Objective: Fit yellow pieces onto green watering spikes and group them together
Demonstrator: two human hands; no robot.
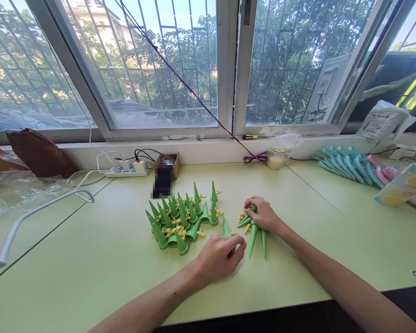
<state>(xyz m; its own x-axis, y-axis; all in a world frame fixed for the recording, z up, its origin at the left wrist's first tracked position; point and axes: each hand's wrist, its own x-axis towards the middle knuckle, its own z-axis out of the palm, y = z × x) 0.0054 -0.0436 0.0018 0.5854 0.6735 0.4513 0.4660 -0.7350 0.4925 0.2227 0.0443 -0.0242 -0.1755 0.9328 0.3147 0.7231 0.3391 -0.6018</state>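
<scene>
Green cones (253, 238), small heap: lying on their sides, at two o'clock from the left hand and directly under the right; two long tips point toward six o'clock.
Yellow pieces (201, 234): small; some beside the heap, many more scattered among the standing cones.
Standing cones (182, 245): large cluster, mostly upright on round bases, a few tilted; at ten o'clock from the left hand, nine o'clock from the right.
Single cone (226, 225): at twelve o'clock from the left hand, its lower part hidden by the fingers.
Left hand (223, 255): forearm enters from eight o'clock; fingers curled loosely inward, thumb near the forefinger; whether it grips anything cannot be told.
Right hand (261, 215): forearm enters from four o'clock; palm down, fingers bent and partly spread over the heap, touching it; whether one cone is gripped cannot be told.
Table (298, 277): pale green, beneath everything listed above.
Box (176, 167): small, cardboard, at twelve o'clock from the cluster, a dark blurred object (162, 182) in front.
Power strip (128, 172): white, plugs fitted, ten o'clock from the cluster.
Tub (276, 159): between twelve and one from the right hand, beside bundled wires (258, 157).
Blue-green pieces (346, 164): fanned in a row, two o'clock from the right hand.
Window (162, 69): across the back, twelve o'clock.
</scene>
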